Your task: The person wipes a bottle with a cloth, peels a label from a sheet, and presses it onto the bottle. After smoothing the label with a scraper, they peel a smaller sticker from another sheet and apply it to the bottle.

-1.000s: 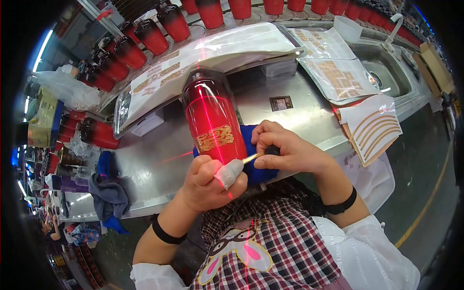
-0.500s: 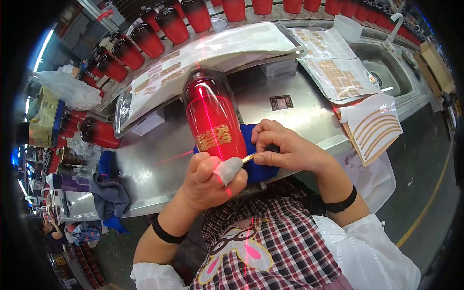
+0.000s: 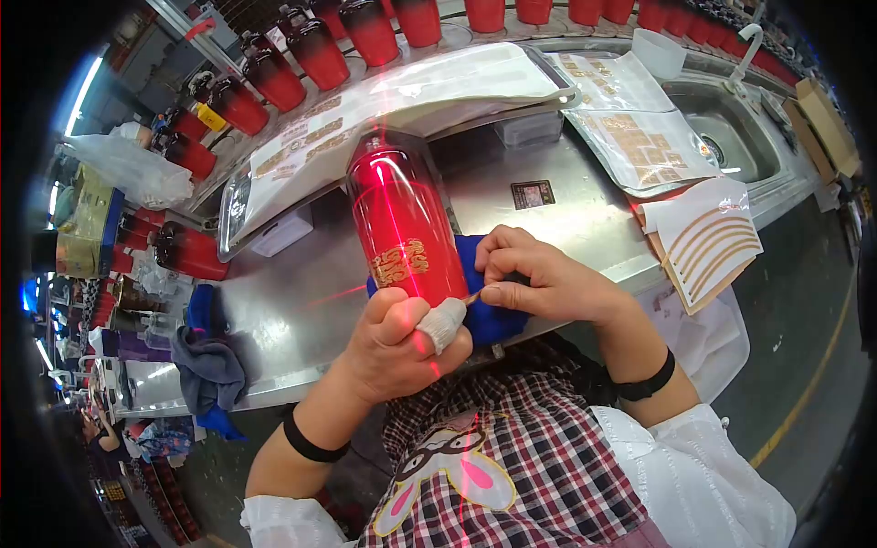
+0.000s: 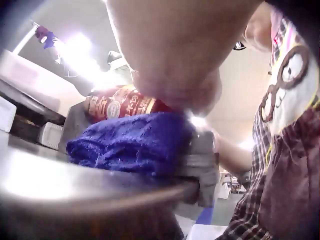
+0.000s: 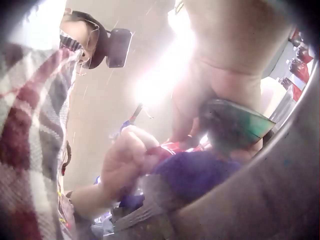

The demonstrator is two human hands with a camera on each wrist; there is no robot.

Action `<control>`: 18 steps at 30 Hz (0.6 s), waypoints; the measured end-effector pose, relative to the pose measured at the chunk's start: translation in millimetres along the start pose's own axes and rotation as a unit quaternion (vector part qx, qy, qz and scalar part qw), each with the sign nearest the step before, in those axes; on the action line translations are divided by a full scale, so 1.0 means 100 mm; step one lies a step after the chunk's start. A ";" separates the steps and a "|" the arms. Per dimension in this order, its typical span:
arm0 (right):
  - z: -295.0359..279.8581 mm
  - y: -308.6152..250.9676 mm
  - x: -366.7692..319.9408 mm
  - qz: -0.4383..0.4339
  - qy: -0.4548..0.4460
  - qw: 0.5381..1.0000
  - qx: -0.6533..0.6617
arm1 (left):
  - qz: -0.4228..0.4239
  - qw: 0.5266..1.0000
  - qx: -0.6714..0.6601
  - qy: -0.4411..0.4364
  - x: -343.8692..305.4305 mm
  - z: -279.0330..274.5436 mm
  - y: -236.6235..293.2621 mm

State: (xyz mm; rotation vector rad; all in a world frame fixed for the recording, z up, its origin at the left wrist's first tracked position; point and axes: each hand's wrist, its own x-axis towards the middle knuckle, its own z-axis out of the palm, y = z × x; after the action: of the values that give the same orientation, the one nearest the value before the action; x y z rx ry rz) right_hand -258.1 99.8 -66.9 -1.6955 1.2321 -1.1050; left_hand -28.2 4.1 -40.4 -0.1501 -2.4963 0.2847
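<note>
A glossy red bottle [image 3: 406, 224] with a dark shoulder lies on its side, neck away from me, a gold emblem near its base. Under the base end is a folded blue cloth [image 4: 125, 142]. My left hand [image 3: 402, 342] grips the bottle's base with curled fingers; a white wrap [image 3: 441, 324] covers one digit. Between finger and thumb my right hand [image 3: 539, 283] pinches a thin gold strip [image 3: 472, 298], which runs to the bottle's base edge beside that wrap. A flat dark-green piece [image 5: 240, 122] shows at the right hand in the right wrist view.
Behind the bottle is a tray [image 3: 233, 215] with white sheets of gold decals. At right lie more decal sheets [image 3: 639, 151], a white sheet of curved gold strips [image 3: 713, 237] and a sink [image 3: 722, 128]. Red bottles [image 3: 315, 55] line the back; a grey towel [image 3: 208, 365] hangs at left.
The bottle has turned about its length, so its gold emblem shows differently. Less of the gold strip shows between the hands. The bottles at the back have shifted leftward.
</note>
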 end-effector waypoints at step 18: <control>-0.02 -0.05 -0.01 0.000 0.003 1.000 0.019 | -0.047 0.998 0.012 0.027 -0.03 -0.01 0.02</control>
State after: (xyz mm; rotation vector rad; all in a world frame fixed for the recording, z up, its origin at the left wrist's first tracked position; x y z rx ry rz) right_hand -258.3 102.1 -61.8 -1.6644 1.2068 -1.1276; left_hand -25.5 5.9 -42.0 -0.0288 -2.4380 0.2676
